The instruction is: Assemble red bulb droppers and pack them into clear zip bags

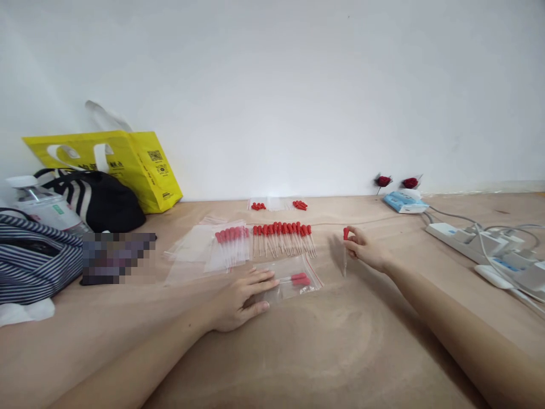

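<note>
My left hand (238, 298) lies with its fingers spread on the left end of a clear zip bag (283, 289). Inside that bag are red-topped droppers (300, 279). Between thumb and fingers, my right hand (361, 248) pinches one dropper (345, 250) upright by its red bulb, tip pointing down, to the right of the bag. Behind the bag a row of several red-topped droppers (283, 230) lies side by side. Left of the row, more droppers (232, 236) show through clear plastic, beside a fan of flat clear bags (191, 247).
Two groups of red bulbs (258, 206) lie near the wall. At left are a yellow bag (157, 176), a black bag (106, 199), a bottle (46, 207) and a striped pouch (38, 255). A blue tissue pack (405, 202) and power strips with cables (451, 232) are at right.
</note>
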{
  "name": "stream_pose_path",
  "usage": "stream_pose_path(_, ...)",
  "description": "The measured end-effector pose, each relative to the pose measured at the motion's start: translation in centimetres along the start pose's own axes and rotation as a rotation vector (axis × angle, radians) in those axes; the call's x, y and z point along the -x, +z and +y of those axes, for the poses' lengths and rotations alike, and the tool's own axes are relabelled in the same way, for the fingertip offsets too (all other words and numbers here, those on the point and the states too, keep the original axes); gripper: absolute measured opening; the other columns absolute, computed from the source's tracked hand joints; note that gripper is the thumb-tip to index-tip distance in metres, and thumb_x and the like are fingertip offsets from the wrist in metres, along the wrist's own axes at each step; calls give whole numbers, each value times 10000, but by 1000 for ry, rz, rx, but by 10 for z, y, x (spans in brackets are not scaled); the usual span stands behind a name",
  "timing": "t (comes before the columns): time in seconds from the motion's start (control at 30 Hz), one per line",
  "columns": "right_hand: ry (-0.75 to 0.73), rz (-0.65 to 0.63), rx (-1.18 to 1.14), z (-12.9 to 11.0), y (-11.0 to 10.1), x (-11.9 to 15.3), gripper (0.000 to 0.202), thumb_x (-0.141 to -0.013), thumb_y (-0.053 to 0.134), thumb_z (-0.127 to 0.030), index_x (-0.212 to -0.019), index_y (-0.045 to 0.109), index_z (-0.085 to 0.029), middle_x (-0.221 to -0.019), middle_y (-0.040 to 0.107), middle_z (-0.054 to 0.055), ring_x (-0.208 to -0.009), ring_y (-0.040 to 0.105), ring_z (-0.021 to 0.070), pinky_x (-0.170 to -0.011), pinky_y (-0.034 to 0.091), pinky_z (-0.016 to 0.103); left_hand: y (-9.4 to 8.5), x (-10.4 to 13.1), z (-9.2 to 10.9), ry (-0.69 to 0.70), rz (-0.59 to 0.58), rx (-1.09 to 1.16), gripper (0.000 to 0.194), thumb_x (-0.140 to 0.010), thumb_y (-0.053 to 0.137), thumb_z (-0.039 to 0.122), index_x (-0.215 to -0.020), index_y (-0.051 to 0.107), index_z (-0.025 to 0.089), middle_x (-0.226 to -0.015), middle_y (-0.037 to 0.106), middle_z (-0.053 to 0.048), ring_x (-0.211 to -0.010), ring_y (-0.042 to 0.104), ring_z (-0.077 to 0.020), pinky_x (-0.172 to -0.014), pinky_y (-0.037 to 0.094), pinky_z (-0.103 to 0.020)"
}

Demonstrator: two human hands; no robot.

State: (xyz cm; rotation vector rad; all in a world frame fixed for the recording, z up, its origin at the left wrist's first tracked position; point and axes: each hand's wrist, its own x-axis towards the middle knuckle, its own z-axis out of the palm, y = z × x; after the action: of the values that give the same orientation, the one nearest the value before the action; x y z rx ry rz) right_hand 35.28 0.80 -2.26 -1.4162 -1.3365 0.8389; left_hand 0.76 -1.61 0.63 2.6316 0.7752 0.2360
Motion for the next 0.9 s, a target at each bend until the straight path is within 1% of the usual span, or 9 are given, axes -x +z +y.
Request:
stream_pose_path(0.07,-26,-65,-174,-11,12,10,595,-708,534,-314,-1228,267,-202,-571,432,-85,-444,427,85,-452,347,226,-2,-3,-2,-1,0,-11,461,-846,458,383,-1289,361,302,-1374,336,-30,-1263,289,-229,-1047,191,-470)
stream_pose_path(0.17,-57,23,-345,-20,32,20,584,-671,567,-323,-1161,259,-243,-686,449,-74,-484,462,73,-474,379,225,-6,-7,-3,18,-16,-8,451,-836,474,388,-1271,388,309,-1363,358,-21,-1255,305,-233,-1044,193,-467)
stream_pose_path(0.27,-72,128,-418,-19,48,24,521,-647,587,-339,-1072,297,-257,-736,440,-68,-517,496,72,-497,409,229,-8,-9,-3,11,-21,-7,382,-880,402,344,-1261,400,320,-1353,374,-5,-1250,317,-210,-1045,196,-454)
stream_pose_path(0.4,-8,144,-474,-16,58,29,499,-636,606,-351,-1026,310,-256,-703,454,-67,-553,531,93,-548,454,254,-6,-9,-1,-14,-4,-35,361,-905,339,262,-1255,410,316,-1339,397,1,-1242,332,-182,-1046,203,-440)
stream_pose_path(0.5,48,99,-527,-16,62,34,463,-632,610,-378,-987,339,-251,-714,490,-47,-610,562,120,-612,483,293,-4,-9,-2,-7,6,-55,367,-897,349,243,-1252,417,305,-1333,406,-7,-1238,339,-182,-1044,208,-438)
stream_pose_path(0.6,47,22,-519,-18,63,37,399,-639,608,-419,-930,411,-231,-726,521,-29,-634,568,125,-647,483,304,-3,-9,-2,5,15,-67,369,-891,363,249,-1252,417,303,-1332,408,-11,-1233,346,-185,-1042,211,-438)
stream_pose_path(0.7,37,-75,-411,-19,62,39,366,-608,659,-408,-857,500,-191,-680,532,-29,-578,526,96,-597,455,265,-3,-8,-3,7,25,-61,372,-887,373,250,-1251,416,310,-1332,409,-8,-1229,354,-189,-1042,209,-443)
stream_pose_path(0.8,18,-150,-316,-20,61,41,366,-572,703,-387,-821,538,-177,-613,534,-40,-513,479,78,-518,413,235,-2,-8,-3,35,33,-44,373,-883,383,249,-1248,419,319,-1330,410,-6,-1223,364,-191,-1042,208,-446)
stream_pose_path(0.9,-27,-191,-298,-20,63,42,361,-545,730,-377,-771,535,-174,-650,580,-21,-539,515,87,-536,419,237,-2,-8,-3,68,33,-31,376,-881,386,248,-1249,417,321,-1334,404,-7,-1223,364,-191,-1043,210,-442)
